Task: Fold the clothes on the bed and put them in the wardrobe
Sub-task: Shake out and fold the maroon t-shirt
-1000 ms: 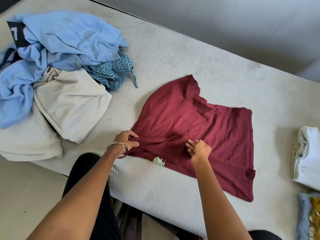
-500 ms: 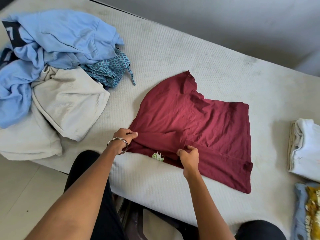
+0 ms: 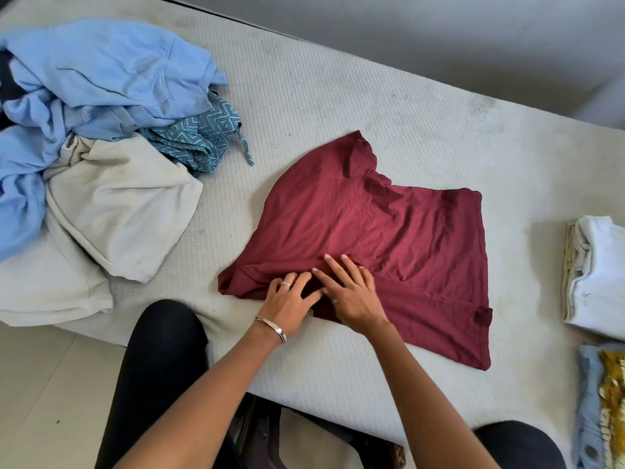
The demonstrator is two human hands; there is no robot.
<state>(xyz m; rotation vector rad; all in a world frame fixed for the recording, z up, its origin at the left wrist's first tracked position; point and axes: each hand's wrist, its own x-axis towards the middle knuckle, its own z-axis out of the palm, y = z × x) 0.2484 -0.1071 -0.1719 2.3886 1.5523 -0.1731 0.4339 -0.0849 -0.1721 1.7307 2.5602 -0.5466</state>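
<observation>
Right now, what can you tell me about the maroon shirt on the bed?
The maroon shirt looks like thin, soft knit, wrinkled and partly folded: its near edge is turned over onto the body. It lies flat on the white mattress, apart from the other clothes. The left hand and right hand press flat on the fold.

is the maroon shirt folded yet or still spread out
Partly folded: the maroon shirt has its near side turned in under the flat left hand and right hand; the rest lies spread on the bed.
</observation>
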